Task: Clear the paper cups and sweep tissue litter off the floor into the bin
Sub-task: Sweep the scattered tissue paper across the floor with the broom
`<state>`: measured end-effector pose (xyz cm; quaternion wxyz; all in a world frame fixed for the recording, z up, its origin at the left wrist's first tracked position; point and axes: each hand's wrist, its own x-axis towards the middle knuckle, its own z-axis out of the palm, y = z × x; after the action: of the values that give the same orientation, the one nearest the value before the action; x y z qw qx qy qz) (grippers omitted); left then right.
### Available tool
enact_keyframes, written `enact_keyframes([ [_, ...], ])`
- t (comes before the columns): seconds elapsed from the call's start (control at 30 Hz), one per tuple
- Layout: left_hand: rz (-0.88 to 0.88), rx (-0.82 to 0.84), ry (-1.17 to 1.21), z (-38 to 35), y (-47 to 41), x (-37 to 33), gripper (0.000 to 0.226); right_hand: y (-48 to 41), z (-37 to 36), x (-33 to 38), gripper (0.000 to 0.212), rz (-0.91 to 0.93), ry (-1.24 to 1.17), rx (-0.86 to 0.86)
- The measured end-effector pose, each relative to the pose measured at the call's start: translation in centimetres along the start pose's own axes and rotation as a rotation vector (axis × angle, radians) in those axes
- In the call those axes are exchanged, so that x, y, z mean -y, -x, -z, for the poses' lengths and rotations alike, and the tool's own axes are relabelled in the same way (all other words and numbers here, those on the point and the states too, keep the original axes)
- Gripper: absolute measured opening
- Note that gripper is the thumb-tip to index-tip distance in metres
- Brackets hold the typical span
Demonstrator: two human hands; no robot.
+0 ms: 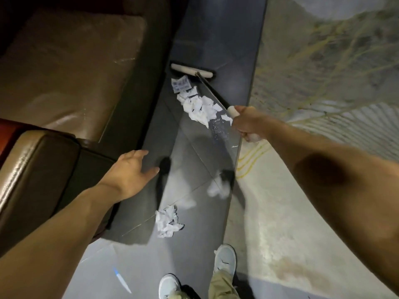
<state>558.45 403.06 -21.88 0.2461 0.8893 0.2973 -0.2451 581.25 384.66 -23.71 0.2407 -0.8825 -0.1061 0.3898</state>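
Note:
My right hand (248, 123) grips the white end of a broom handle (212, 91). The broom's head (193, 71) rests on the dark tiled floor, just beyond a pile of torn white tissue (198, 104). A crumpled tissue wad (167, 221) lies nearer to me on the floor. Another blurred white piece (218, 187) sits by the carpet edge. My left hand (131, 171) hovers with fingers spread, holding nothing, beside the sofa arm. No paper cups or bin are in view.
A brown leather sofa (64, 72) with its armrest (32, 169) lines the left side. A pale patterned carpet (302, 104) borders the floor strip on the right. My feet in white shoes (225, 258) stand at the bottom. A small white-blue object (122, 278) lies bottom left.

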Motion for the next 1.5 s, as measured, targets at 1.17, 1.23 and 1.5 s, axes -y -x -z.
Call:
enact_keyframes([
  [1.17,-0.130,-0.005,-0.096,-10.7,22.0,11.8,0.066,29.4,-19.2,-9.3,0.071,-0.139,-0.135,-0.118],
  [1.23,-0.122,-0.005,-0.082,-10.4,21.9,11.7,0.067,26.8,-18.2,-7.9,0.069,-0.116,-0.092,-0.116],
  [1.5,0.011,-0.012,-0.026,-8.7,19.7,11.5,0.067,17.8,-15.1,-3.4,0.056,0.029,0.347,-0.015],
])
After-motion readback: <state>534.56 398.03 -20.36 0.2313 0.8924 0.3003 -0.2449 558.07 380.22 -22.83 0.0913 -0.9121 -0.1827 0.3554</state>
